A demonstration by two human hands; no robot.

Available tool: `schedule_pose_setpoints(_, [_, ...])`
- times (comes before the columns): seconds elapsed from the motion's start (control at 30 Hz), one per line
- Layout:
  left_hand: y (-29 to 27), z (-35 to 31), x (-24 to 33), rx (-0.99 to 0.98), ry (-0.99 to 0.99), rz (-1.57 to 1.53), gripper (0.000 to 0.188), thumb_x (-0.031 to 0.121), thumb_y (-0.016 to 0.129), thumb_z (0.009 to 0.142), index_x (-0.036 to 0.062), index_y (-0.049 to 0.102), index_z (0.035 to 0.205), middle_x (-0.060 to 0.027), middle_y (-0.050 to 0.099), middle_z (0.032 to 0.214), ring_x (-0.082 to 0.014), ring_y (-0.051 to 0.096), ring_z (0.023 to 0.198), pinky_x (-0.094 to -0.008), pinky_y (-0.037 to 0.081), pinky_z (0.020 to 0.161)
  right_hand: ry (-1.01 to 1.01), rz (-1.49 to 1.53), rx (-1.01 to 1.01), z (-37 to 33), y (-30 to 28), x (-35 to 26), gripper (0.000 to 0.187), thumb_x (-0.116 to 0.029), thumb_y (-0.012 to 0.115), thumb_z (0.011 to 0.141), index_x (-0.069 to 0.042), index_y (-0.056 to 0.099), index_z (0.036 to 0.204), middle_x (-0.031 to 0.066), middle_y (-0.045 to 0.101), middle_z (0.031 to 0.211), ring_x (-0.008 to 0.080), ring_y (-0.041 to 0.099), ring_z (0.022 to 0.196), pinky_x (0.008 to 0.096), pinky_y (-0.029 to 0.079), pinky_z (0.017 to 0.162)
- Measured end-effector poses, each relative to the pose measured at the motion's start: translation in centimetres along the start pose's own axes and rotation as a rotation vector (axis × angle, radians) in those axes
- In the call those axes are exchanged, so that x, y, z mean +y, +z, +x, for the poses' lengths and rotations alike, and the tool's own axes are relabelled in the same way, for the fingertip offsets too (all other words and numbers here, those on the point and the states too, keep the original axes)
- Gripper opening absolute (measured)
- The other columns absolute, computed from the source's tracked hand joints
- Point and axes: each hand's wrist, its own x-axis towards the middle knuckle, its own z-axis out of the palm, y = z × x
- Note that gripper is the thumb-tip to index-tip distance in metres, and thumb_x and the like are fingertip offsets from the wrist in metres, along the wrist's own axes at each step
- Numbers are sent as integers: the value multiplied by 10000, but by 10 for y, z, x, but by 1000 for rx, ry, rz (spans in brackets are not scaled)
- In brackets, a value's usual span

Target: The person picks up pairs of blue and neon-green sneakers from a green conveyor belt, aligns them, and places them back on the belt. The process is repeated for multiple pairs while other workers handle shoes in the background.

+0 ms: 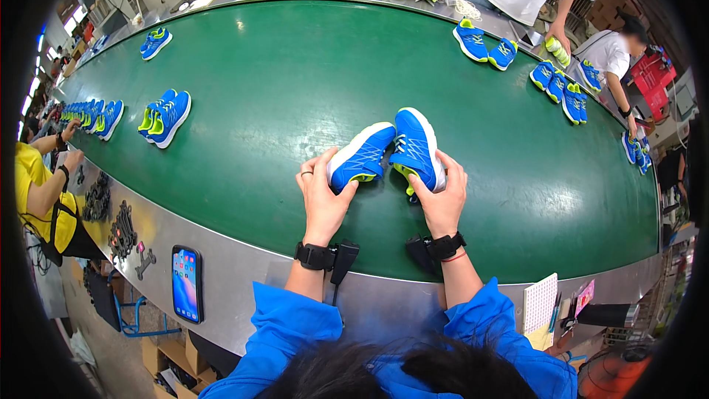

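Over the green belt I hold a pair of blue sneakers with white soles and lime-green linings, one in each hand. My left hand (325, 193) is closed round the heel of the left sneaker (363, 154), thumb at its collar. The right sneaker (415, 142) is gripped at the heel by my right hand (443, 193), its thumb also by the opening. Both toes point away from me and lean toward each other, almost touching. Black straps with small dark devices sit on both wrists.
The green belt (258, 66) has a steel rim. A sneaker pair (167, 117) lies left, others far right. A phone (187, 284) rests on the near steel edge, with dark parts (122, 230) beside it. A notepad (540, 307) lies right. Several people stand around the belt.
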Motion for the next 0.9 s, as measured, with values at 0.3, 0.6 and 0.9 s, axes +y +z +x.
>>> schedule_pose_setpoints(0.3, [1, 0, 0, 22, 36, 31, 601, 128, 808, 675, 125, 557, 1222, -139, 463, 1173, -306, 401, 1125, -418, 385, 977, 42, -14, -92, -5, 4, 7, 769, -209, 846, 662, -38, 474, 1313, 146, 559, 1217, 307, 491, 1138, 420, 413, 982])
schedule_pose_setpoints(0.6, [-8, 3, 19, -100, -454, -620, 475, 247, 720, 856, 22, 483, 1200, -101, 539, 1098, -169, 588, 940, -327, 538, 791, 412, 679, -314, 1, -5, 12, 675, -269, 711, 875, 28, 380, 1382, 122, 630, 1100, 177, 642, 855, 275, 545, 603])
schedule_pose_setpoints(0.9, [5, -1, 7, -148, -370, -890, 369, 161, 591, 951, -6, 477, 1259, -87, 544, 1155, -175, 565, 997, -346, 477, 920, 430, 778, -494, -3, -7, 8, 547, -265, 555, 978, 59, 407, 1393, 140, 612, 1185, 178, 645, 899, 201, 503, 476])
